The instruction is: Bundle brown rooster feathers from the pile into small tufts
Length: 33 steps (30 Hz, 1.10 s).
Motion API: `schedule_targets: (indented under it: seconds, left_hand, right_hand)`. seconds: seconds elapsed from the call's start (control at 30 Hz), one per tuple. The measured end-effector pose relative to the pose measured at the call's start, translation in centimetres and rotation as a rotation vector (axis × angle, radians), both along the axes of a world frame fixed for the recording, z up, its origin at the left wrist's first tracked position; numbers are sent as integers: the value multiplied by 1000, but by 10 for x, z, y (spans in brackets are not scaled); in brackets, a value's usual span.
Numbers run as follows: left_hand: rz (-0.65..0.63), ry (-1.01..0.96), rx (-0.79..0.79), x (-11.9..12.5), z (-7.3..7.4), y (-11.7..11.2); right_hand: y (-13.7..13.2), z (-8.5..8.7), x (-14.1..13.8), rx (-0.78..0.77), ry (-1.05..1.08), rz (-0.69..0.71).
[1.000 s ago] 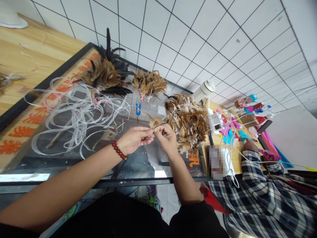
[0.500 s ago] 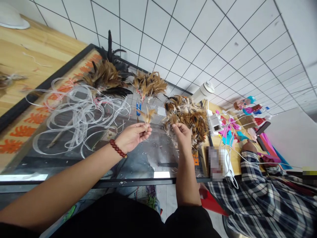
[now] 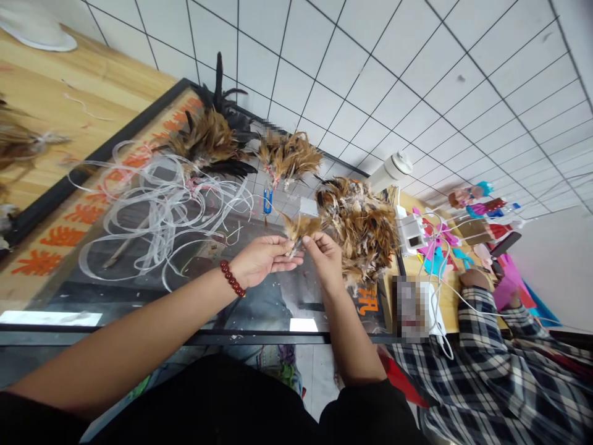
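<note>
Between my hands is a small bunch of brown feathers point(image 3: 300, 226), fanned upward. My left hand point(image 3: 266, 258), below a red bead bracelet point(image 3: 232, 279), pinches the lower ends between thumb and fingers. From the right, my right hand point(image 3: 325, 256) meets it, its thumb and fingertips closed on feathers at the bunch's side. Right behind that hand lies a large heap of brown feathers point(image 3: 359, 228). Beyond my hands are a tied feather bundle point(image 3: 290, 157), a blue thread snipper point(image 3: 267, 201) and another bundle with black feathers point(image 3: 206, 139).
Loops of clear plastic strip point(image 3: 152, 216) spread over the left of the glass tabletop with its black frame point(image 3: 111, 148). A white bottle point(image 3: 391, 170) stands behind the heap. White cables and a power strip point(image 3: 433, 309) lie right, beside a person in a plaid sleeve point(image 3: 482, 321).
My right hand has come left from the feather heap to my left hand, bringing feathers against the bunch there. The whole view has shifted slightly.
</note>
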<state>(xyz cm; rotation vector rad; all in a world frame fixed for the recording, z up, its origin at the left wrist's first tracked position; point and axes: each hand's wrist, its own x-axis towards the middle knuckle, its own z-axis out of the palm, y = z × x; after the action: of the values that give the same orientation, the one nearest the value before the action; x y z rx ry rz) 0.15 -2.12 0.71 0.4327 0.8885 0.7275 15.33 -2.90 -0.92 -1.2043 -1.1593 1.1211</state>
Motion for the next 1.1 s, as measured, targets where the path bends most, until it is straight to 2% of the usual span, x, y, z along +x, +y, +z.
schedule_targets:
  seconds: [0.2, 0.43, 0.57, 0.67, 0.77, 0.8, 0.87, 0.97, 1.1]
  left_hand:
    - [-38, 42, 2, 0, -1, 0]
    - [-161, 8, 57, -3, -1, 1]
    - [-119, -19, 31, -4, 0, 0]
    - [-73, 17, 40, -3, 1, 0]
    - [-110, 39, 82, -3, 2, 0]
    - [-136, 37, 94, -3, 1, -1]
    - [-190, 29, 94, -4, 1, -2]
    - [-225, -8, 63, -4, -1, -2]
    - [-230, -173, 33, -6, -2, -1]
  right_hand:
    - [0, -2, 2, 45, -25, 9]
    - [-2, -2, -1, 67, -77, 36]
    - [0, -1, 2, 67, -81, -40]
    - [3, 3, 7, -82, 39, -28]
    - [2, 9, 11, -340, 201, 195]
    - [1, 10, 12, -389, 225, 260]
    - [0, 12, 10, -418, 230, 303]
    - [-1, 9, 6, -394, 229, 246]
    - [2, 3, 4, -320, 267, 90]
